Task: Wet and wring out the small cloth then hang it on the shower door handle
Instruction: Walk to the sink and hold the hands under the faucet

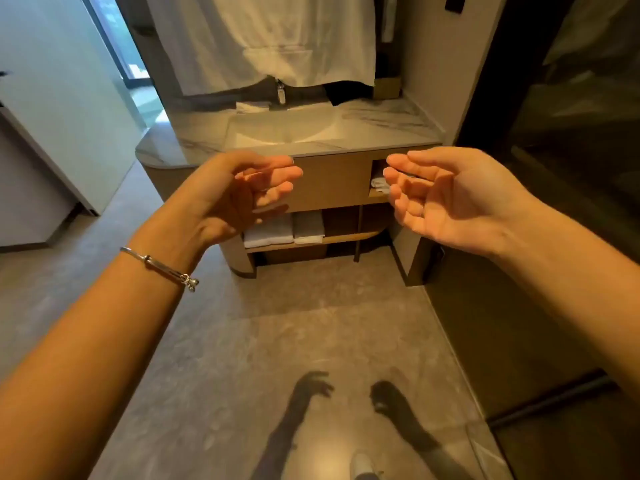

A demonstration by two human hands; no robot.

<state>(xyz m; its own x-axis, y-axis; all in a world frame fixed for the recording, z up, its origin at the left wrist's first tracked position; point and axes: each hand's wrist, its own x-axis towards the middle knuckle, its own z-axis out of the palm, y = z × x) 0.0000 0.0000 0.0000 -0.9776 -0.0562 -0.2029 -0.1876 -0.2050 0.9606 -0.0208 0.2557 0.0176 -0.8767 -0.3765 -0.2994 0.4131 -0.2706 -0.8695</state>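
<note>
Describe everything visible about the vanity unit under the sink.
The vanity unit is tan, wood-look, with a rounded left end and a pale marbled countertop holding a shallow basin. A small cubby at its upper right holds a white cloth. A lower open shelf carries two folded white towels. It stands on the grey floor against the right wall; neither hand touches it.

Bare floor (277, 341) runs clear to the vanity (332, 181) ahead.
</note>
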